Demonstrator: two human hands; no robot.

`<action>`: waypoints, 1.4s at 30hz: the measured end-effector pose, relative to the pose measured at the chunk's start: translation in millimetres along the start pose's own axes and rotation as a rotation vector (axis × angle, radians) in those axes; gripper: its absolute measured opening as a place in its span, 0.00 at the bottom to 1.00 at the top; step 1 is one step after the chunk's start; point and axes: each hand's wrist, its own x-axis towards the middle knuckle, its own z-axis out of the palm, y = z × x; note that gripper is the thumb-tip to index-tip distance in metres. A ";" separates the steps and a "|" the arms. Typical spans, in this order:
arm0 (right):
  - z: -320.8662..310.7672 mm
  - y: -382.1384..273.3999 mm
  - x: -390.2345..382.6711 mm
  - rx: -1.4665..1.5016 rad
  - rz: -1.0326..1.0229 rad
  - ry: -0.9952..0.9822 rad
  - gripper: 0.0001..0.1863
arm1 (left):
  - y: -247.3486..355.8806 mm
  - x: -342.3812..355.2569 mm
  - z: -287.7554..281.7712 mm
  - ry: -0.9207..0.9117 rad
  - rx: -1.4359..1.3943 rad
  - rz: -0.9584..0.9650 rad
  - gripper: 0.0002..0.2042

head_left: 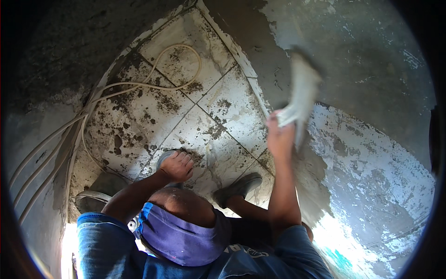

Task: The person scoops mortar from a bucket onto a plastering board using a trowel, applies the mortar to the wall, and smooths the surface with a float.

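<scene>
My right hand (281, 135) is raised at the right and closed round a pale plastering float (303, 88). Motion blurs the float, which stands close to the right wall (353, 51), where dark wet plaster meets a paler coat. Its exact shape and whether it touches the wall cannot be made out. My left hand (178, 166) is curled into a fist just beyond my bent knee (186, 204). Nothing sticks out of that fist. A grey rounded shape (164, 158), perhaps a shoe tip, shows partly behind it.
White floor tiles (204, 135) spattered with dark mortar run into a corner. A cream hose (195, 76) loops over them and along the left wall (32, 135). At lower left, a bucket (90, 195) stands beside my arm. My dark shoe (239, 188) rests on the tiles.
</scene>
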 end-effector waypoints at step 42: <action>86.5 19.6 17.7 -0.282 0.111 0.261 0.21 | 0.5 0.7 -2.8 -0.048 -0.022 -0.023 0.14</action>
